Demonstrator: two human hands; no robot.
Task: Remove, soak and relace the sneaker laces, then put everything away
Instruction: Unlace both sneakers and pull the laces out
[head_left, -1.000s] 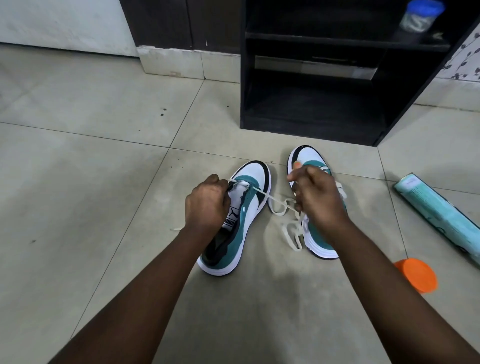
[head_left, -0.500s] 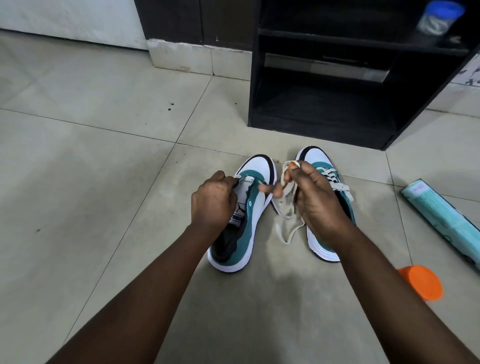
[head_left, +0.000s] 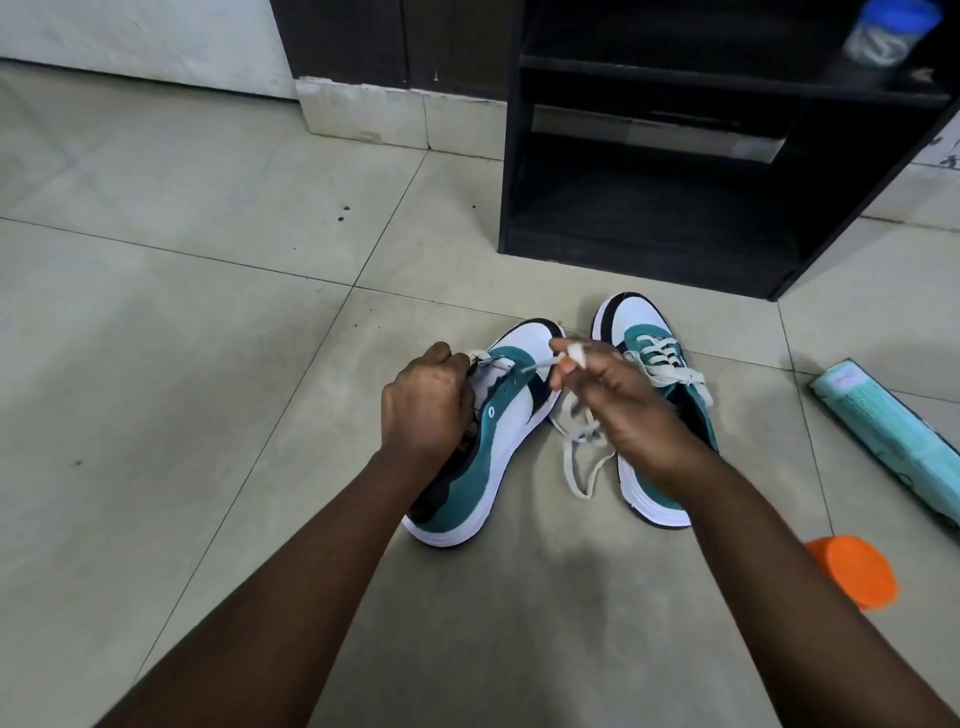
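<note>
Sneakers sit side by side on the tiled floor (head_left: 156, 364) before a black shelf unit (head_left: 649, 171). On its upper shelf stands a blurred clear jar with a blue lid (head_left: 888, 31); its contents cannot be made out. The left hand (head_left: 423, 410) curls around the left sneaker (head_left: 498, 441) at the tongue, hiding the eyelets on that side. The right hand (head_left: 623, 410) pinches the loose lace (head_left: 582, 441) near its tip, the rest trailing in loops between the shoes. The right sneaker (head_left: 654, 364) is laced, its heel covered by the right wrist. A teal roll (head_left: 893, 441) is cut off at the right edge, with an orange lid (head_left: 857, 571) near it.
</note>
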